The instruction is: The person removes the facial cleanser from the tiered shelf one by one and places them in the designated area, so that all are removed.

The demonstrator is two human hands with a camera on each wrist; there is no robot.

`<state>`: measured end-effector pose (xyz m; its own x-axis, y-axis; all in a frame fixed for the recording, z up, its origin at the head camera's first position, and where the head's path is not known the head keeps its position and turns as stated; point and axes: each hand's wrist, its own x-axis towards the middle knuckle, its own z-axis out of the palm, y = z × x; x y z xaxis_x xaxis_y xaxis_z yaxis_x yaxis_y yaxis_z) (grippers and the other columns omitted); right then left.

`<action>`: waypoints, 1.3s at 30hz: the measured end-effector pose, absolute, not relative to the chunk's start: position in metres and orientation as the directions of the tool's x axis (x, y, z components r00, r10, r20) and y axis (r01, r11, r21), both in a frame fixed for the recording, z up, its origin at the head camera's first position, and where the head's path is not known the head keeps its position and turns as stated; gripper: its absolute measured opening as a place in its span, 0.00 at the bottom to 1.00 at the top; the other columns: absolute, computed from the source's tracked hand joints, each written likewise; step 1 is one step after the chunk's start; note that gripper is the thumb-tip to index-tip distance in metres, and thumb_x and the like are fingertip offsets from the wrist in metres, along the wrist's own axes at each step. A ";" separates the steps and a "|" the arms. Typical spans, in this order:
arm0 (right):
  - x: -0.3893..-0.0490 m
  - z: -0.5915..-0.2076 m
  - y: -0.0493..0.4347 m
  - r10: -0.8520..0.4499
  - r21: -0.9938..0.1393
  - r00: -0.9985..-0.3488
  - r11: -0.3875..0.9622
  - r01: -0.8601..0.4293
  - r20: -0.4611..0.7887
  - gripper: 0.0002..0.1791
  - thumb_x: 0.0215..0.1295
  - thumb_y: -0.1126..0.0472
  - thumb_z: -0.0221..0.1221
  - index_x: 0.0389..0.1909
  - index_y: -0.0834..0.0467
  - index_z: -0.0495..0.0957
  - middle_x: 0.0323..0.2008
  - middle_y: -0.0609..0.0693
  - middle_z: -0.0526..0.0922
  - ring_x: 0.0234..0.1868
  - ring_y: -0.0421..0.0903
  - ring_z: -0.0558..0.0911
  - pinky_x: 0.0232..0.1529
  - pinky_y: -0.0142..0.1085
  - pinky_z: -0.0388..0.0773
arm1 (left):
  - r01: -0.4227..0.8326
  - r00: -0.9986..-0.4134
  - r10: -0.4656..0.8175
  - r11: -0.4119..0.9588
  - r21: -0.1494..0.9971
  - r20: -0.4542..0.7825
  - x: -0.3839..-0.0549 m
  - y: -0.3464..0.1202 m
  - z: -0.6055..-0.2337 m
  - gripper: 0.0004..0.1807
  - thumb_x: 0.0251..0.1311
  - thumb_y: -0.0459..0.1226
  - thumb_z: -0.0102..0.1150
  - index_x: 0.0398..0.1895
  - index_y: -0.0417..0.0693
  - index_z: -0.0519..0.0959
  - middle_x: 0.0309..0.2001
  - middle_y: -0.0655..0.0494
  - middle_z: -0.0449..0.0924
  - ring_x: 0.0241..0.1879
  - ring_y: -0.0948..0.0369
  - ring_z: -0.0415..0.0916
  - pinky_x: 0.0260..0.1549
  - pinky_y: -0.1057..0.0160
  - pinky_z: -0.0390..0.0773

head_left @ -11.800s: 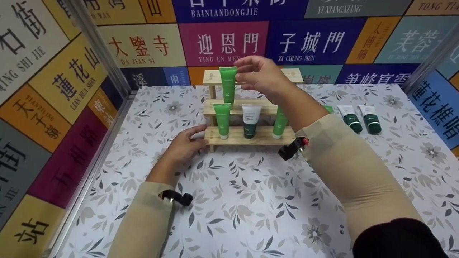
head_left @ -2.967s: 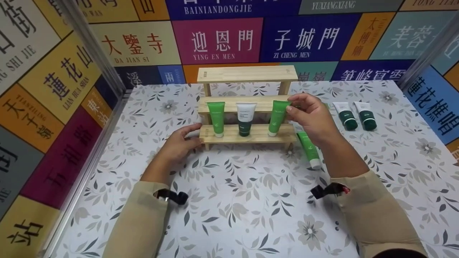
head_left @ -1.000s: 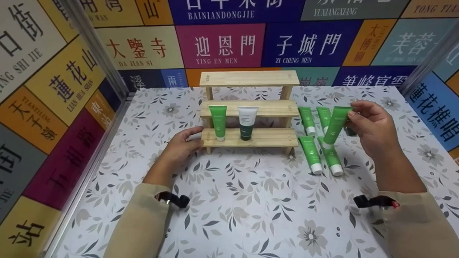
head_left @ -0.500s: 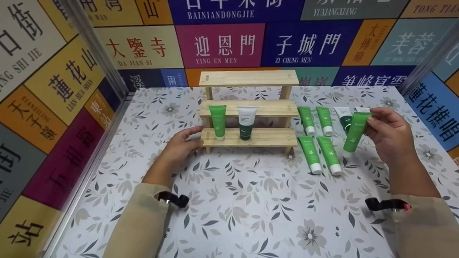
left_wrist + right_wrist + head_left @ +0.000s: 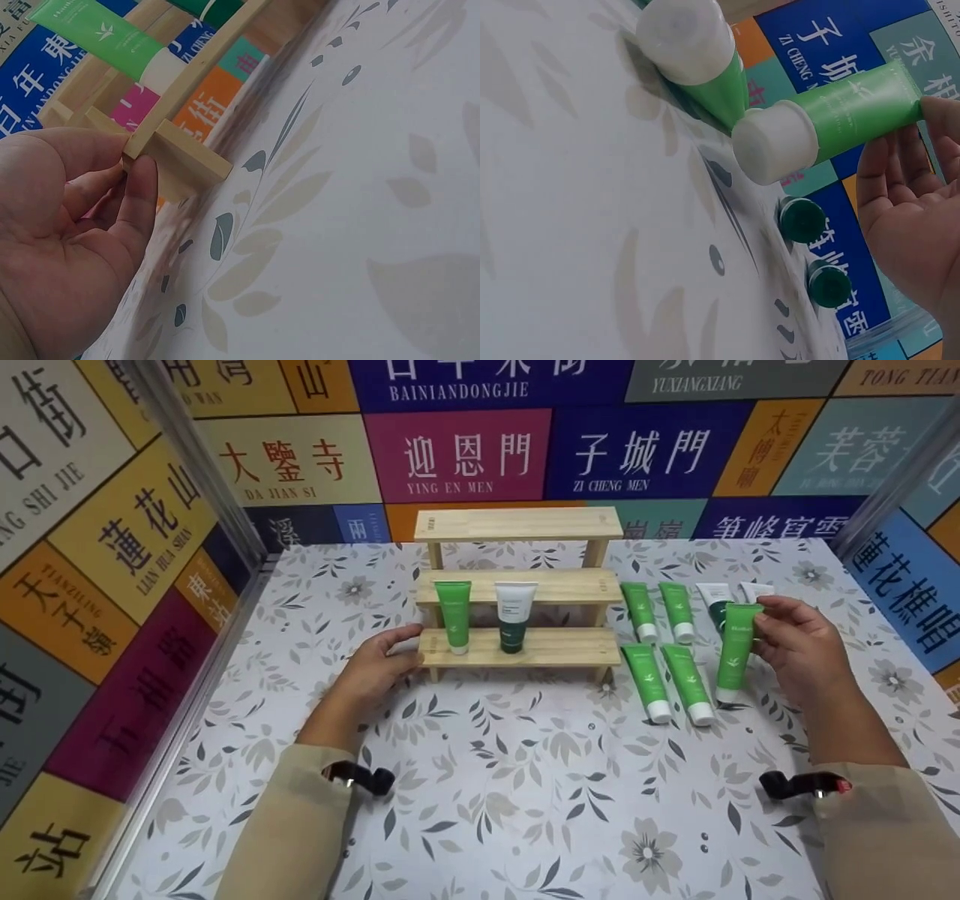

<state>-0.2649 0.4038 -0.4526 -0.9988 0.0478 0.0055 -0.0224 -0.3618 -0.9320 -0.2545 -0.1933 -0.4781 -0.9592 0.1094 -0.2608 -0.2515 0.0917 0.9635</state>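
Observation:
My right hand (image 5: 806,649) pinches a green squeeze tube (image 5: 737,649) by its flat crimped end. The tube hangs with its white cap down, right of the tubes lying on the table; in the right wrist view the cap (image 5: 772,146) shows close above the tabletop. At the left end of the three-tier wooden display rack (image 5: 566,649), my left hand (image 5: 379,664) grips the lowest board's corner between thumb and fingers. On that board stand another green tube (image 5: 454,615) and a white and dark-green tube (image 5: 515,615), both upright on their caps.
Right of the rack several green tubes (image 5: 643,679) lie on the flower-patterned tabletop (image 5: 525,795) in two rows. Behind the held tube lie two white and dark-green tubes (image 5: 712,596), partly hidden. Panels with printed signs (image 5: 461,454) wall in the back and sides.
Green tubes have left the rack's middle and bottom boards, the latest carried right by my right hand. Over the last half second it has come slightly lower and nearer. My left hand stays at the rack.

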 end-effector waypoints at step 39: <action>-0.276 -0.474 0.421 0.042 -0.920 -0.932 0.149 0.362 -0.360 0.37 0.69 0.47 0.71 0.77 0.47 0.72 0.50 0.37 0.81 0.46 0.36 0.86 0.48 0.31 0.86 | -0.274 -0.956 0.102 0.025 0.961 -0.275 -0.253 -0.192 -0.478 0.33 0.69 0.29 0.62 0.77 0.53 0.73 0.68 0.47 0.82 0.60 0.57 0.85 0.65 0.55 0.80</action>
